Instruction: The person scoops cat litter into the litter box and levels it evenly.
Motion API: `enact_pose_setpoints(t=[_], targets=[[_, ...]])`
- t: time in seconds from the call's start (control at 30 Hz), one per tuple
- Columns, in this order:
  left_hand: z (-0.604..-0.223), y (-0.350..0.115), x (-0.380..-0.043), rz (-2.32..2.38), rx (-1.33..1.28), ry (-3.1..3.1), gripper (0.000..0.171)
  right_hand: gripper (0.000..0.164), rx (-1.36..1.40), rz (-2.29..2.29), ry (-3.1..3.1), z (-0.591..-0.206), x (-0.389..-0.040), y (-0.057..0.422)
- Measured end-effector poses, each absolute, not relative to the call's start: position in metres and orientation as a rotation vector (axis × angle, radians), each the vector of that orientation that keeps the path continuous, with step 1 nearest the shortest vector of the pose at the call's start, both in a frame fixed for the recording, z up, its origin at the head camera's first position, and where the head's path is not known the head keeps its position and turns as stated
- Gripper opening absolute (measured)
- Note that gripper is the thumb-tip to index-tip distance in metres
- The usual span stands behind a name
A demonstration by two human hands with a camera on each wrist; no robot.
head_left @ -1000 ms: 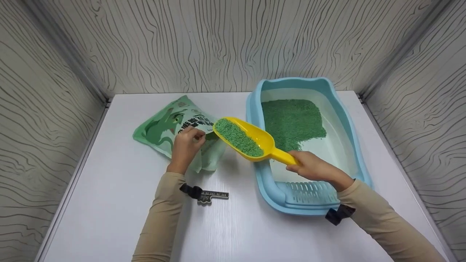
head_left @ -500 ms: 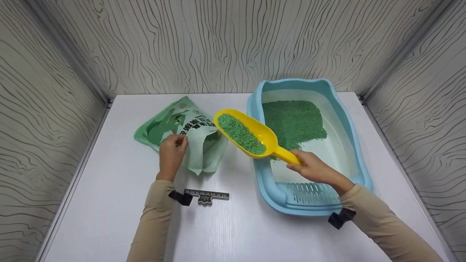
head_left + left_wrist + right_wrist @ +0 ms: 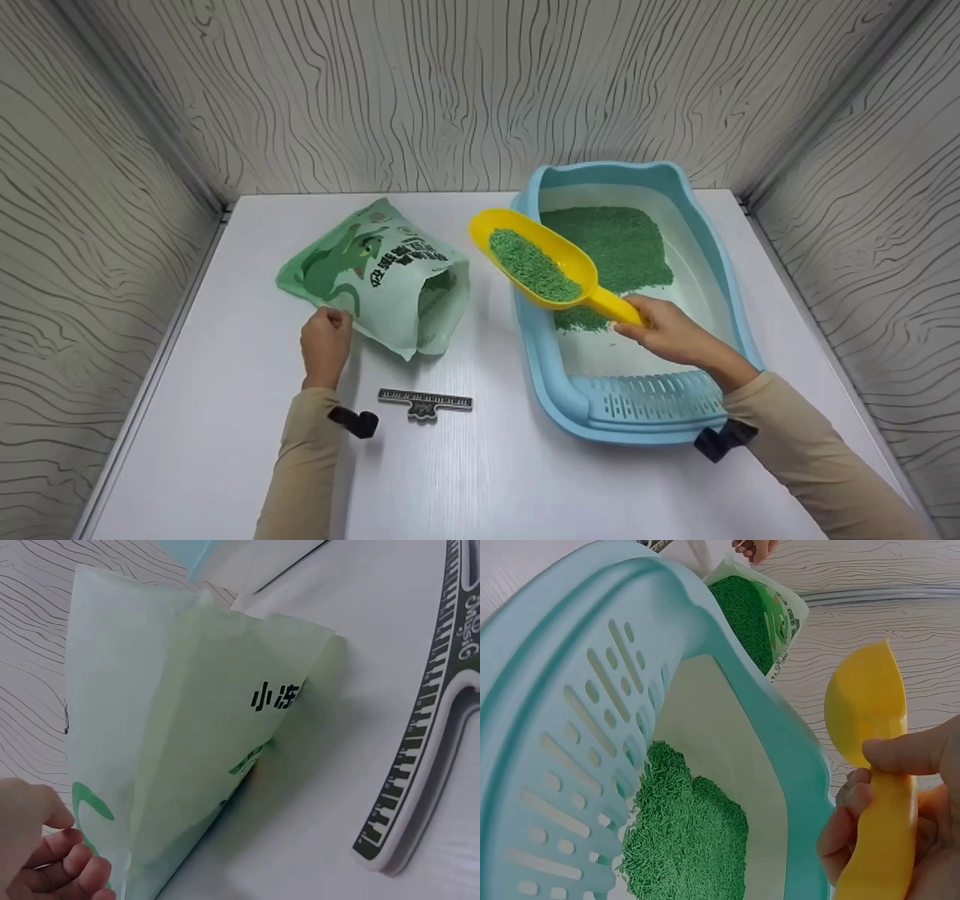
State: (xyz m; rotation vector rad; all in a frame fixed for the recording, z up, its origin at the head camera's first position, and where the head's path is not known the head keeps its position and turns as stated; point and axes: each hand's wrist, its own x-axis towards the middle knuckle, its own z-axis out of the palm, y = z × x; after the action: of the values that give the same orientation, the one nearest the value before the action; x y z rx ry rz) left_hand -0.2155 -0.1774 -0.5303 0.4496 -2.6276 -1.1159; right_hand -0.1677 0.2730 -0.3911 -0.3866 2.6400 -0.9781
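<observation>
My right hand (image 3: 667, 330) grips the handle of a yellow scoop (image 3: 577, 262), which carries green pellet litter (image 3: 532, 266) over the left rim of a light-blue litter box (image 3: 536, 352). The right wrist view shows thumb and fingers wrapped round the scoop's handle (image 3: 881, 840). More green litter (image 3: 615, 244) covers the back left of the box floor. A pale green litter bag (image 3: 390, 300) with a cat print lies on its side, its mouth gaping to the right. Just off the bag's near left edge is my left hand (image 3: 326, 341), fingers loosely curled, holding nothing.
A clip with a piano-key pattern (image 3: 424, 400) lies on the white table (image 3: 480, 480) between bag and box. A slotted step (image 3: 652, 395) spans the box's near end. Wood-grain panels (image 3: 450, 97) enclose the table at the back and sides.
My left hand has let go of the bag's mouth and moved left and toward me. The bag's mouth now shows fully. My right hand has carried the loaded scoop rightward over the box edge.
</observation>
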Motion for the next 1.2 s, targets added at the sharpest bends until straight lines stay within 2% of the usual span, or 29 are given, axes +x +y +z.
enact_pose_setpoints(t=[0.47,0.73,0.9,1.2], targets=[[-0.544,-0.184,-0.218,-1.279,0.548,-2.760,0.023,0.026,-0.325,-0.933,2.720,-0.385,-0.167,0.292],[-0.551,-0.187,-0.218,-1.609,0.651,-2.766,0.029,0.026,-0.288,-0.891,2.789,-0.381,-0.167,0.308],[-0.553,-0.184,-0.222,-1.891,0.710,-2.673,0.026,0.025,-0.242,-0.896,2.794,-0.379,-0.168,0.321],[-0.563,-0.179,-0.227,-2.177,0.874,-2.388,0.022,0.033,-0.046,-0.746,2.831,-0.378,-0.170,0.335]])
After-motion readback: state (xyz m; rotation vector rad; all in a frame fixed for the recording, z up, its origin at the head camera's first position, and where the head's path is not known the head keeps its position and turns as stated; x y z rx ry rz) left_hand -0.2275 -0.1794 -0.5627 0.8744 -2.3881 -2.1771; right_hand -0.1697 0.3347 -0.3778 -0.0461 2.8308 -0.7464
